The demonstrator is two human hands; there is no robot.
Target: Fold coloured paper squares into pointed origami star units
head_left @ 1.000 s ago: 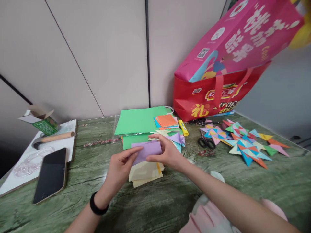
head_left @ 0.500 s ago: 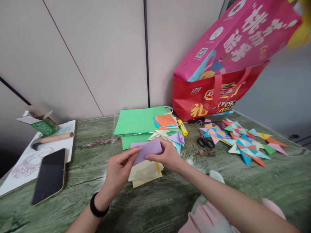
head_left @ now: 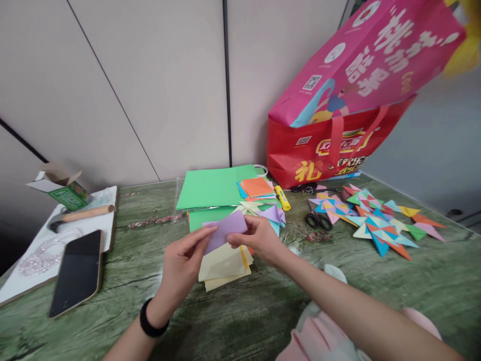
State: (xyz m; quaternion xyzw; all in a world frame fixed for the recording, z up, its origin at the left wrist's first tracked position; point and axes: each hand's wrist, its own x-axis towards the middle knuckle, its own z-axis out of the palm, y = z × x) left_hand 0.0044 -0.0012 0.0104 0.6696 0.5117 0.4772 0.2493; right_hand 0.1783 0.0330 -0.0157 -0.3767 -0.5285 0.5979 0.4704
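Both hands hold a folded piece of purple paper (head_left: 225,231) in the air over the table. My left hand (head_left: 187,255) pinches its left end between thumb and fingers. At the right end my right hand (head_left: 263,239) grips it, thumb in front and fingers behind. Just below lie cream paper sheets (head_left: 221,266) with a yellow-orange strip at one edge. Behind the hands are green sheets (head_left: 214,185), topped by a stack of small orange and blue squares (head_left: 257,187). Folded purple pieces (head_left: 275,214) rest right of the held paper.
Scissors (head_left: 317,219), a yellow glue stick (head_left: 282,198) and colourful folded paper stars (head_left: 379,220) lie to the right. A red bag (head_left: 289,155) with a pink bag (head_left: 330,65) on it stands behind. At left are a phone (head_left: 77,273), a sickle (head_left: 86,214) and a green box (head_left: 67,195).
The purple paper has shifted slightly left and tilted, its right end higher. My right hand's grip has changed a little; my left hand has barely moved.
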